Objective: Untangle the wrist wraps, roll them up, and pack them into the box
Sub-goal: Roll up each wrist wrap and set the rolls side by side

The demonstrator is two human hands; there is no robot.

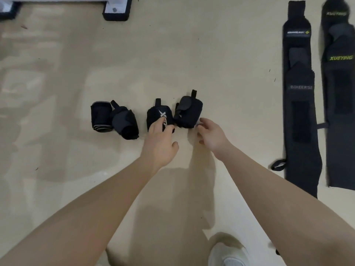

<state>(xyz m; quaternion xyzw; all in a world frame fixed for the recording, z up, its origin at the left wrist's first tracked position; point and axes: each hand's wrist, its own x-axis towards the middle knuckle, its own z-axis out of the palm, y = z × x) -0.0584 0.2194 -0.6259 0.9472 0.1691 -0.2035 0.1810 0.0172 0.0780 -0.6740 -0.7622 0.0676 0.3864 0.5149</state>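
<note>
We rest our left hand (159, 144) on the rolled wrist wrap with the white X logo (159, 117), fingers laid loosely over its near face, seemingly to steady it in the row, while our right hand (211, 136) hovers with fingers loosely curled and empty just right of the grey-flapped roll (189, 112). Two more rolled wraps (113, 119) sit well left of our left fingertips, grouped, we judge, for packing. Far right of our right fingers two flat wraps (299, 104) lie unrolled, likely next; no box is clearly visible.
</note>
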